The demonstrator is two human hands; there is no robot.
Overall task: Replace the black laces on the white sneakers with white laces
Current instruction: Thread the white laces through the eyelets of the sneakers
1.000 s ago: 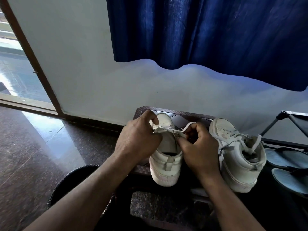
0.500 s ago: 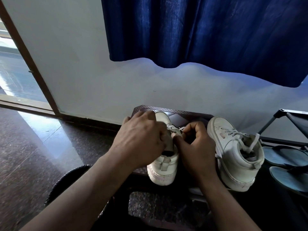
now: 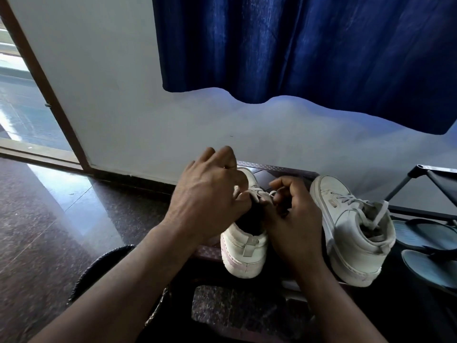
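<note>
Near sneaker point(image 3: 244, 253) sits on the brown mat point(image 3: 284, 169), heel toward camera. White lace point(image 3: 259, 193) crosses its throat, between the hands. Left hand point(image 3: 210, 194): fingers curled, pinching the lace's left side. Right hand point(image 3: 294, 219): curled, pinching its loop. Second sneaker point(image 3: 353, 233) stands just right, laced white.

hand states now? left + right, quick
Left hand: closed, pinching the white lace over the left sneaker.
Right hand: closed, pinching the same lace from the other side.
</note>
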